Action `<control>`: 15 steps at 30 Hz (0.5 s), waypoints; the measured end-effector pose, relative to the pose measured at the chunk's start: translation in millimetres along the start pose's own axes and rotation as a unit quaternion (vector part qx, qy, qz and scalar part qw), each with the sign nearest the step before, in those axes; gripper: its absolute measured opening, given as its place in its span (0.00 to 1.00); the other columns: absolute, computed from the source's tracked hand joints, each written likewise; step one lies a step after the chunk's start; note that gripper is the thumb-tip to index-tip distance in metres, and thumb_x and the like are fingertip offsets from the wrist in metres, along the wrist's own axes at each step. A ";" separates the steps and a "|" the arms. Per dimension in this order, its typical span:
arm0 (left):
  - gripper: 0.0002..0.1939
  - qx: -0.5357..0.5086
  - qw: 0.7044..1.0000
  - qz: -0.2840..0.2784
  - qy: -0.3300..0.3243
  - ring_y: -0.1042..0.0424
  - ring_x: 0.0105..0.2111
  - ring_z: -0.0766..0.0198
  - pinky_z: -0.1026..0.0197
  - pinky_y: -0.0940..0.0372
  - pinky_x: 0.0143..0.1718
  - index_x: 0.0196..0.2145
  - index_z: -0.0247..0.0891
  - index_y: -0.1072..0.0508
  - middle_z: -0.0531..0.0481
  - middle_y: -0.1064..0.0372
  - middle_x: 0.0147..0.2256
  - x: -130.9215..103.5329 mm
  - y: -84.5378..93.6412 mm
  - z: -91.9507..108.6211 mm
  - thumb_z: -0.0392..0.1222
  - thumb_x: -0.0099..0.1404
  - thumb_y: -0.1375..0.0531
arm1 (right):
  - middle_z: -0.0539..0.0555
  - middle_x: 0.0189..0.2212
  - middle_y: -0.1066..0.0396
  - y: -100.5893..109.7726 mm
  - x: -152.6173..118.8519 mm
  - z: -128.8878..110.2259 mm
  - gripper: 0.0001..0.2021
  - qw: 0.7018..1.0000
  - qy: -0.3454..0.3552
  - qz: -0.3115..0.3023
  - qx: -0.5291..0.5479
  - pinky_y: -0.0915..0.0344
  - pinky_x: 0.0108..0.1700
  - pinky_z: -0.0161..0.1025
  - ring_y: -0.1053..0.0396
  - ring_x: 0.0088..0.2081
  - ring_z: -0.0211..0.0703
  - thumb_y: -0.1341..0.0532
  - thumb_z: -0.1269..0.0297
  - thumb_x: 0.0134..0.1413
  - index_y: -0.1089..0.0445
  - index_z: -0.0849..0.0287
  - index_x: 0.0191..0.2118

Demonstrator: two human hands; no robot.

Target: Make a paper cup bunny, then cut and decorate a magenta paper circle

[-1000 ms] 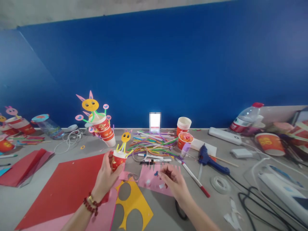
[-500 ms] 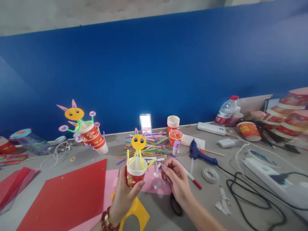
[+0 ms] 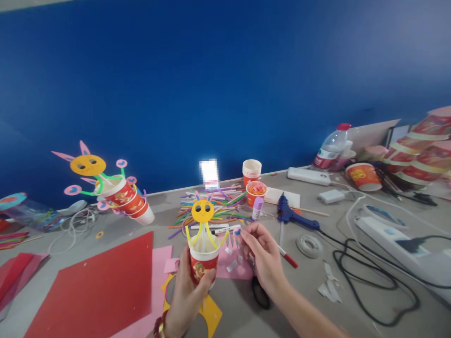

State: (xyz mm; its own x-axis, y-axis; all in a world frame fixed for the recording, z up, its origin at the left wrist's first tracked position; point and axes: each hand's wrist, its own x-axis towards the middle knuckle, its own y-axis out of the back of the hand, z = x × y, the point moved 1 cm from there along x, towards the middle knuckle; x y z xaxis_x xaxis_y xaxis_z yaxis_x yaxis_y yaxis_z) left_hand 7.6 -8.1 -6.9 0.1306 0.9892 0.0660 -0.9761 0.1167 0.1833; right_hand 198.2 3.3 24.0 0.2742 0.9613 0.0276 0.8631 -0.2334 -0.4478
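My left hand (image 3: 190,286) is wrapped round a red and white paper cup (image 3: 204,260). A yellow round face (image 3: 202,211) with pink ears stands above the cup's mouth, and yellow pipe-cleaner arms bend out over the rim. To the right, my right hand (image 3: 260,253) pinches a small pink paper disc (image 3: 237,232) with a blue mark between thumb and forefinger, close to the tip of the right yellow arm. Whether disc and arm touch cannot be made out. Scissors (image 3: 260,293) lie partly beneath my right hand, by pink paper (image 3: 229,270) with white scraps.
A finished-looking cup figure (image 3: 120,192) stands at left, behind red sheets (image 3: 95,281). Pipe cleaners (image 3: 211,206), a glue stick (image 3: 257,209) and more cups (image 3: 251,171) lie behind my hands. Right: glue gun (image 3: 296,216), tape roll (image 3: 309,245), cables, power strip (image 3: 394,244).
The view has shifted a little. My left hand has brought the cup slightly right and lower, more upright. The pink disc in my right hand is now nearer the right yellow arm's tip.
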 end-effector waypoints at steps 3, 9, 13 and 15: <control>0.34 0.005 1.000 0.021 0.010 0.32 0.52 0.49 0.51 0.35 0.51 0.58 0.42 0.48 0.39 0.35 0.54 -0.9 -0.9 -1.2 0.44 0.59 0.37 | 0.46 0.19 0.34 -1.1 0.3 0.2 0.14 1.000 -0.019 -0.002 0.016 0.48 0.19 0.29 0.43 0.18 0.30 0.31 0.56 0.50 0.34 0.58 0.26; 0.38 0.073 0.996 0.050 -0.014 0.33 0.53 0.47 0.46 0.38 0.54 0.58 0.43 0.48 0.37 0.36 0.55 -5.0 -3.8 -0.9 0.42 0.55 0.34 | 0.48 0.20 0.31 -4.4 -2.4 0.3 0.15 0.991 -0.087 -0.024 0.096 0.46 0.21 0.28 0.43 0.19 0.30 0.29 0.57 0.47 0.33 0.59 0.26; 0.36 0.093 0.994 0.055 -0.029 0.32 0.52 0.47 0.48 0.35 0.51 0.56 0.41 0.45 0.38 0.34 0.53 -8.1 -4.1 -4.1 0.41 0.54 0.33 | 0.49 0.22 0.29 -4.5 -4.0 2.6 0.14 0.985 -0.123 -0.026 0.121 0.45 0.21 0.28 0.43 0.18 0.29 0.28 0.58 0.46 0.33 0.59 0.26; 0.35 0.100 0.993 0.054 -0.031 0.31 0.51 0.47 0.48 0.35 0.51 0.56 0.40 0.45 0.37 0.34 0.52 -9.3 -4.4 -4.8 0.42 0.55 0.34 | 0.49 0.22 0.29 -4.7 -4.7 3.8 0.14 0.983 -0.134 -0.022 0.127 0.46 0.20 0.27 0.44 0.18 0.29 0.28 0.59 0.46 0.33 0.59 0.26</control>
State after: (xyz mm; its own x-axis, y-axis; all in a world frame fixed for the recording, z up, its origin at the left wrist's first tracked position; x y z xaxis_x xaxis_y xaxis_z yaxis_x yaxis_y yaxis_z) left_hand 9.8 -17.4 -13.0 0.0439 0.9871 0.1540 -0.9315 -0.0152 0.3633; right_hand 191.2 0.4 22.5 0.0885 0.9817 -0.1687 0.7288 -0.1793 -0.6608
